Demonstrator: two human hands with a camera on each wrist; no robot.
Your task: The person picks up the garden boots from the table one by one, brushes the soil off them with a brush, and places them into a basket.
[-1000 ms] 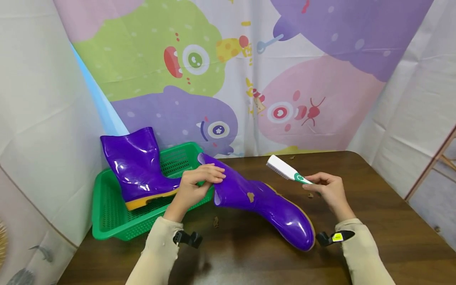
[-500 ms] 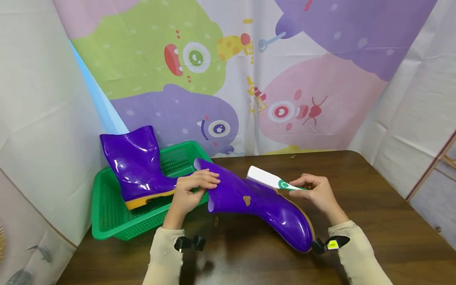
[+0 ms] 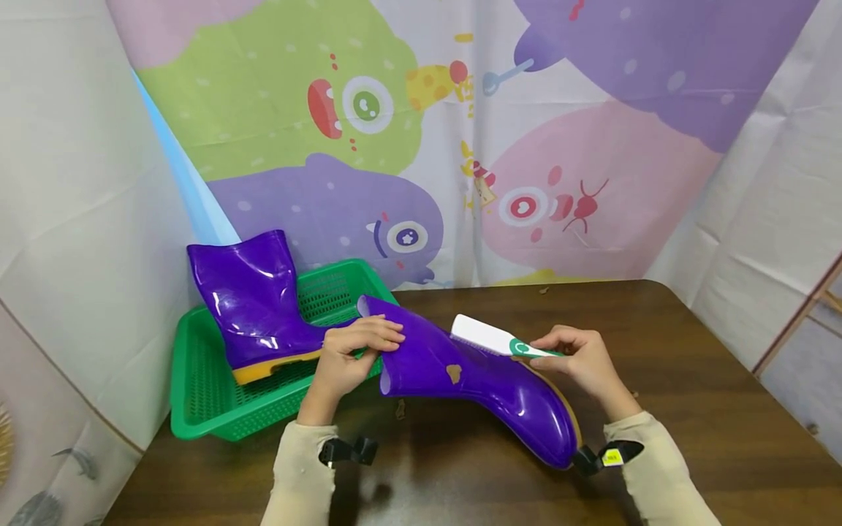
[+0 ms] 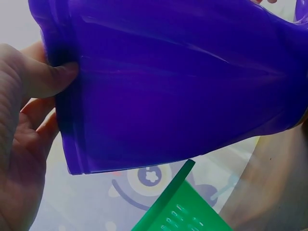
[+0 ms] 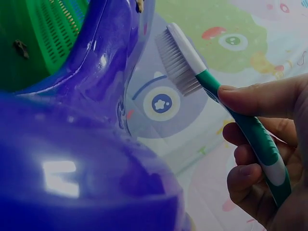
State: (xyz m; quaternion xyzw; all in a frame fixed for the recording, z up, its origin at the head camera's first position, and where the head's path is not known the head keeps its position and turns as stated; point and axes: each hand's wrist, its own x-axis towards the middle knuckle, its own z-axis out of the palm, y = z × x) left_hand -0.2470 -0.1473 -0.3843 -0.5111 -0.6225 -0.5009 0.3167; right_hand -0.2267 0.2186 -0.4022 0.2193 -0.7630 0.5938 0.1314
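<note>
A shiny purple rain boot [image 3: 487, 380] with a yellow sole lies tilted above the table, its toe toward the lower right. My left hand [image 3: 351, 354] grips its top rim, thumb on one side and fingers on the other, as the left wrist view shows. A brown patch [image 3: 454, 373] marks the boot's shaft. My right hand [image 3: 582, 361] holds a scrubbing brush [image 5: 250, 137] by its green and white handle. Its bristles [image 5: 175, 62] face the shaft's far side near the ankle; whether they touch it, I cannot tell.
A green plastic basket [image 3: 210, 424] stands at the left with a second purple boot [image 3: 250, 299] upright in it. Brown crumbs [image 3: 400, 409] lie on the dark wooden table [image 3: 691, 438]. A cartoon-print cloth [image 3: 454, 241] hangs behind.
My right hand has brought the brush left and down, from clear of the boot to the far edge of its shaft. The boot, held in my left hand, has shifted slightly left and down.
</note>
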